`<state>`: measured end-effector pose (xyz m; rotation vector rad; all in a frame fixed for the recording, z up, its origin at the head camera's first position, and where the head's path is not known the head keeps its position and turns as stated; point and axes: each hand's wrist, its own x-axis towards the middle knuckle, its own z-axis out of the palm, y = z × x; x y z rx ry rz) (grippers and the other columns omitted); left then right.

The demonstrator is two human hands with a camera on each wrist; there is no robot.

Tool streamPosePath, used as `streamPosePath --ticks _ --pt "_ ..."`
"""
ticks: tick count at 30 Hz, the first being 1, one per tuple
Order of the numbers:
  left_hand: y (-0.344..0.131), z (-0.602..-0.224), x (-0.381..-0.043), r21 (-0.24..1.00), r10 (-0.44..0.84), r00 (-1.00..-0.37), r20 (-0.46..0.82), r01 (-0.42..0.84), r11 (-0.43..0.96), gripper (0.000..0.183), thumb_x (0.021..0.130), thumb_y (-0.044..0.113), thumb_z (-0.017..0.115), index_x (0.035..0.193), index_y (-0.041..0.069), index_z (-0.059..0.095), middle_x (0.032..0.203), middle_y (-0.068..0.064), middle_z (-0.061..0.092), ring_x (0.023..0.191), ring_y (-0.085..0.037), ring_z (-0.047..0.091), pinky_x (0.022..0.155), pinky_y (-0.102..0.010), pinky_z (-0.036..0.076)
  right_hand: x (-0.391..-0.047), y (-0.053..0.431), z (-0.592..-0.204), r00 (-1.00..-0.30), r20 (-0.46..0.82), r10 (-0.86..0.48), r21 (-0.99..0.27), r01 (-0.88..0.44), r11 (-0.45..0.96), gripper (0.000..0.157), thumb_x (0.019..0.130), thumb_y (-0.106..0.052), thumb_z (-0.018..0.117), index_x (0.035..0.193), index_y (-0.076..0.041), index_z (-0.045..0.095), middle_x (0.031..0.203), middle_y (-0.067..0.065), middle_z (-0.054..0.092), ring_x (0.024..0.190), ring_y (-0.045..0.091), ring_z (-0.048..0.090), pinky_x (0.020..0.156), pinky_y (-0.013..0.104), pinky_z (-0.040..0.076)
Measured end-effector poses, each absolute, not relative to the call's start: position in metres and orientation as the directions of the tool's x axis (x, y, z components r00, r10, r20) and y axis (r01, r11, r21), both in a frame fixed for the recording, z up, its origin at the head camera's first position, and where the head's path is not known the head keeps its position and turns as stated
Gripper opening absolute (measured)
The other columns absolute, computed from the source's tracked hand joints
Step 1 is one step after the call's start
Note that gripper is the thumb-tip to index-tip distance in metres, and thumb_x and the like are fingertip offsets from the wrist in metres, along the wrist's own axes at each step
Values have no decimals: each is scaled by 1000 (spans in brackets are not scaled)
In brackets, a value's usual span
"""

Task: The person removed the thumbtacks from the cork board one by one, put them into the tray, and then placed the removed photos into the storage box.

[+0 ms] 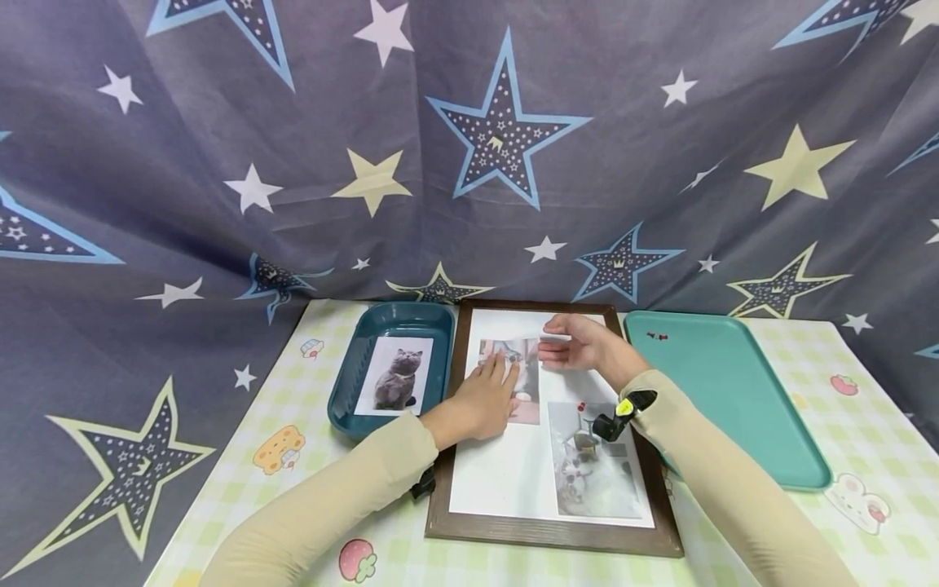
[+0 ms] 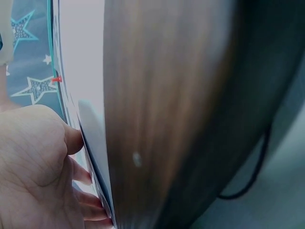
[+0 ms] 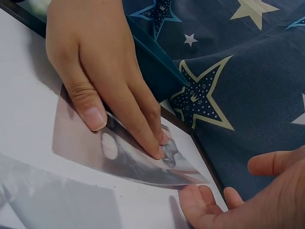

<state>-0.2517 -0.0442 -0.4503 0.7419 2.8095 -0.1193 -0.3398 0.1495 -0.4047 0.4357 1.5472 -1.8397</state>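
A photo print [image 1: 526,383] in pink and grey tones lies on the white board [image 1: 499,481] inside a brown frame [image 1: 550,534]. My left hand [image 1: 486,401] rests on this print with fingers spread, pressing it to the board. In the right wrist view the print [image 3: 78,138] bows slightly under it. My right hand [image 1: 579,346] hovers at the print's right side, thumb apart and fingers relaxed; its fingertips [image 3: 190,193] are right at the print's corner. Lower right on the board, another cat photo [image 1: 594,481] has a red pushpin [image 1: 582,406] at its top edge.
On the left, a dark teal tray [image 1: 345,399] contains a photo of a grey cat [image 1: 397,379]. A green tray [image 1: 741,408] with red pushpins [image 1: 657,336] stands on the right. Behind the table hangs a star-patterned curtain [image 1: 469,228]. A checked cloth [image 1: 293,391] covers the table.
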Motion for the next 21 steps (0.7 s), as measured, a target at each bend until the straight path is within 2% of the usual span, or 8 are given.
streamPosePath --ticks 9,14,21 --pt "-44 -449 -252 -22 465 -850 -247 484 875 65 111 41 29 165 8 12 170 -23 9 159 -35 12 127 -45 24 -337 151 -409 -691 -658 -301 -711 701 -53 12 103 -14 41 111 -8 47 126 18 48 119 32 51 120 49 36" --pt "-43 -449 -249 -3 445 -861 -246 460 888 66 111 42 28 165 9 9 171 -22 6 160 -33 9 127 -46 25 -335 152 -412 -668 -664 -337 -709 706 -1 15 105 -13 38 111 -6 50 121 17 48 112 31 53 120 50 36" --pt "-44 -450 -246 35 448 -865 -225 453 891 65 111 39 31 164 6 14 170 -23 7 159 -34 9 127 -47 23 -331 152 -416 -644 -666 -377 -708 705 46 21 103 -11 38 117 -5 52 118 14 50 105 27 57 120 48 37"
